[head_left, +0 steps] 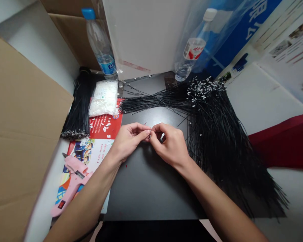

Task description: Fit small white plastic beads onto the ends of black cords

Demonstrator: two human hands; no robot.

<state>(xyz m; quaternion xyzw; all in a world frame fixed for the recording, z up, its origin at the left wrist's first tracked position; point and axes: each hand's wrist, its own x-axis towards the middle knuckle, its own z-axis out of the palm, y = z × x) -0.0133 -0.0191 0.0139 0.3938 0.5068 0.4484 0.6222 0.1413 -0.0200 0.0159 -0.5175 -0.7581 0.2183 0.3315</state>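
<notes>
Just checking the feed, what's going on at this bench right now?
A person's left hand and right hand meet above a black mat, their fingertips pinching a thin black cord. To the right lies a large spread of black cords with white-tipped ends. To the left are a black cord bundle, a bag of white pieces and a pink hot glue gun.

Even bright light, soft shadow under the right hand (pixel 170 146)

Nothing legible; blue banner (pixel 244 20)'s white Chinese characters cut off
</notes>
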